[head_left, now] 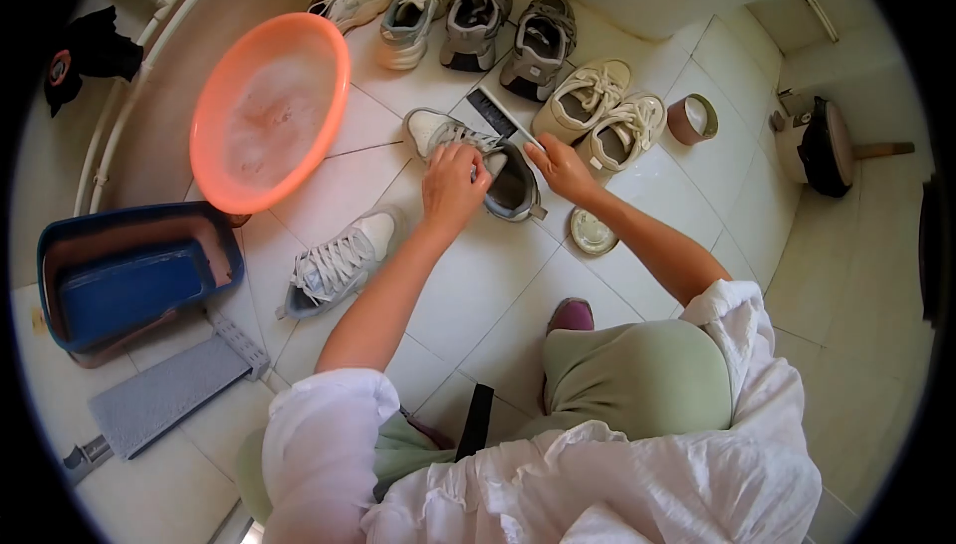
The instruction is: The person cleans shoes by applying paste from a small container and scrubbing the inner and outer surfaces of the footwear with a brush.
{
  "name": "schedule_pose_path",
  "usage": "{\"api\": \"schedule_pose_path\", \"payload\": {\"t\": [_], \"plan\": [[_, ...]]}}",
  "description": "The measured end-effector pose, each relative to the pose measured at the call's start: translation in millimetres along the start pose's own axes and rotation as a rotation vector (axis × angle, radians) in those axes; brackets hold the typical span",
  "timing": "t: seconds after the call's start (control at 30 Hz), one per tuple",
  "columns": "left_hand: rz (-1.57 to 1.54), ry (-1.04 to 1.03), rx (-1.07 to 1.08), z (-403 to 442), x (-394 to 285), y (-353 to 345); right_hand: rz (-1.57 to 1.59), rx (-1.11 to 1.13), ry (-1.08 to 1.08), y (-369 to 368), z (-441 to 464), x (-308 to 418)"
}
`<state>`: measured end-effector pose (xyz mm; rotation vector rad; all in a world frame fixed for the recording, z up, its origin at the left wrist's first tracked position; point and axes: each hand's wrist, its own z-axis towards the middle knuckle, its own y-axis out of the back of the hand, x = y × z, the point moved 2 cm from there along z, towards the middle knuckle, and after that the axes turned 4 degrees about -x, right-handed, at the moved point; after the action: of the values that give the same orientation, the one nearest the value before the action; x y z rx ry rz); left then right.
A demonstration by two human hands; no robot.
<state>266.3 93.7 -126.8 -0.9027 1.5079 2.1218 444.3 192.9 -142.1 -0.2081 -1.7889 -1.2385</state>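
Tiled floor [458, 285], forearms [383, 295] stretched forward, left fingers [465, 160] gripping a grey-white shoe [513, 188], right fingers [539, 153] closed around a brush [492, 112].

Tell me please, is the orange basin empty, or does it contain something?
The orange basin is not empty: foamy liquid shows inside, below the rim. How deep it is, I cannot tell.

A single head-worn camera is looking forward and steeply down from above the wearer's lap, facing the tiled floor [478, 325]. Both hands, left [564, 168] and right [456, 184], are showing mid-frame, within arm's reach. No second view is sharing the scene.
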Motion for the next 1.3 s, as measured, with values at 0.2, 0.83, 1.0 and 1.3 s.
{"api": "schedule_pose_path", "payload": {"t": [0.2, 0.83, 1.0, 1.3], "plan": [[0.437, -0.163, -0.005, -2, -19, -18, 0.297, -0.146, -0.042, -10, -33, 36], [-1.119, 0.875, -0.174, -21, 8, -22, -0.154, -0.023, 0.199, -43, -32, 65], [-1.356, 0.846, -0.210, -18, -27, -16, -0.318, 0.027, 0.351, -45, -37, 62], [-1.251, 0.850, -0.438, -23, -13, -23, -0.374, -0.761, 0.143, 138, -39, -104]]}}
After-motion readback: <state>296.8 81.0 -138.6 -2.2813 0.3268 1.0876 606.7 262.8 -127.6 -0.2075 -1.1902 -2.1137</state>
